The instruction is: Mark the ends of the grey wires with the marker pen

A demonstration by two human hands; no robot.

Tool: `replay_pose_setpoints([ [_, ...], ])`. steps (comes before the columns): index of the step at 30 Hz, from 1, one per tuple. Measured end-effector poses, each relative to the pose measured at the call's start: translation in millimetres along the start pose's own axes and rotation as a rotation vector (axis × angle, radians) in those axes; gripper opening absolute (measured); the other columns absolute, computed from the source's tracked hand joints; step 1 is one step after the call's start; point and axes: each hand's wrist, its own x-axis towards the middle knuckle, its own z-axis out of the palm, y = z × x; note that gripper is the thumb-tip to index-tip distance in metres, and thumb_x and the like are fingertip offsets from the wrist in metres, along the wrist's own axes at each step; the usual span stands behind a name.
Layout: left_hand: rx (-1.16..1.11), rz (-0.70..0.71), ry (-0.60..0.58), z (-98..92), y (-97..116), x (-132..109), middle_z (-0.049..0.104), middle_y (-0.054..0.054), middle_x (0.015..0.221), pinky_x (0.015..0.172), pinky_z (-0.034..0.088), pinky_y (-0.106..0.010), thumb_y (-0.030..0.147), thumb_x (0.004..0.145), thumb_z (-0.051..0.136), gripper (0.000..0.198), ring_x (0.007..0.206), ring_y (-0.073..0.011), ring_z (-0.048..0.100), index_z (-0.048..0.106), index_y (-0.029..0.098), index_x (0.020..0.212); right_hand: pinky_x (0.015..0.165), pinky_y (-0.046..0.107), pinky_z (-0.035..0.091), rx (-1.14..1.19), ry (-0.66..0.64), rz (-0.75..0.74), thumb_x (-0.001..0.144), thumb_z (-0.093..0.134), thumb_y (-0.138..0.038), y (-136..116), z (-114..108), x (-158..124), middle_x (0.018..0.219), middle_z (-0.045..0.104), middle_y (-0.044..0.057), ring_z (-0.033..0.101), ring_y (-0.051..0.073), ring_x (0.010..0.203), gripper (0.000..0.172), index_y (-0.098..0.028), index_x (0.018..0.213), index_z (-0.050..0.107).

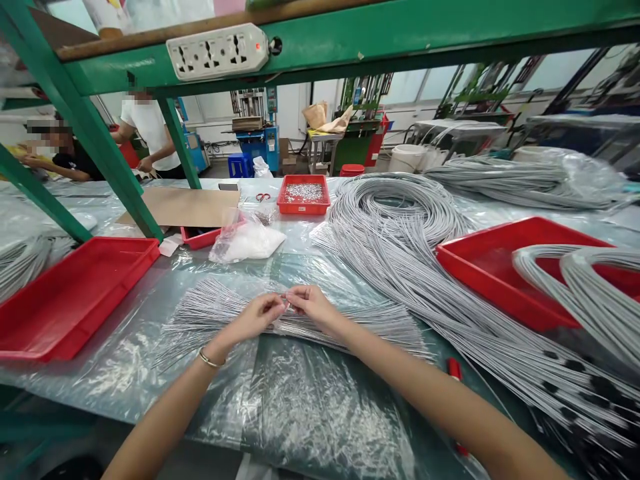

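My left hand [260, 316] and my right hand [311, 304] meet fingertip to fingertip over the middle of the bench, both pinched on a thin grey wire. Under them lies a fan of cut grey wires [210, 311] spread across the plastic-covered table [310, 407]. A thin bracelet sits on my left wrist. What sits between the fingertips beyond the wire is too small to make out.
An empty red tray [70, 300] lies at left, and a red tray [500, 273] holding wire loops at right. A large coil of grey wire [395, 207], a small red tray of metal parts [303, 195], a white bag [247, 241] and cardboard [190, 207] lie behind. Two people work at far left.
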Motion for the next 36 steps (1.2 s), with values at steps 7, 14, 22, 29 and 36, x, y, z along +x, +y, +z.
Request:
replay_pose_setpoints([
  [7,0.196,0.017,0.124,-5.6,11.7,7.9,0.055,-0.003,0.072,0.065,0.034,-0.025,0.034,0.089,0.043,0.024,0.069,-0.0170,0.049,0.059,0.019,0.080,0.052,0.022,0.033,0.145,0.050,0.057,0.059,0.074,-0.048,-2.2,-3.5,-6.4,0.063,0.057,-0.001,0.044,0.008,0.053,0.039,-0.014,0.074,0.063],
  [14,0.263,-0.112,0.041,8.7,24.8,-32.2,0.039,0.003,0.052,0.050,0.021,-0.024,0.041,0.091,0.040,0.034,0.047,-0.0124,0.037,0.048,0.019,0.066,0.056,0.025,0.042,0.232,0.154,0.193,0.085,0.050,-0.048,-8.6,9.4,21.2,0.048,0.048,-0.002,0.053,0.012,0.053,0.042,-0.018,0.057,0.046],
  [22,0.162,-0.230,-0.009,65.0,18.1,-98.6,0.035,0.002,0.049,0.050,0.018,-0.028,0.032,0.091,0.038,0.027,0.043,-0.0138,0.030,0.051,0.022,0.069,0.047,0.019,0.042,0.286,0.467,0.433,0.093,0.048,-0.037,20.1,-29.4,53.6,0.073,0.054,-0.002,0.048,0.006,0.052,0.026,-0.012,0.090,0.056],
  [29,-0.098,-0.171,0.158,51.6,35.8,-96.7,0.059,-0.010,0.095,0.081,0.040,-0.032,0.036,0.095,0.030,0.038,0.092,-0.0214,0.054,0.056,0.018,0.074,0.037,0.017,0.028,0.393,0.461,0.390,0.094,0.042,-0.042,7.2,-1.5,66.7,0.058,0.040,-0.007,0.030,0.003,0.040,0.033,-0.013,0.083,0.052],
  [36,-0.871,-0.170,0.633,53.6,31.9,-40.0,0.063,-0.010,0.096,0.097,0.038,-0.038,0.050,0.085,0.049,0.035,0.102,-0.0224,0.056,0.051,0.017,0.074,0.041,0.018,0.033,0.327,0.477,0.223,0.090,0.046,-0.035,8.0,20.1,24.5,0.053,0.046,-0.006,0.042,0.007,0.040,0.019,-0.019,0.080,0.046],
])
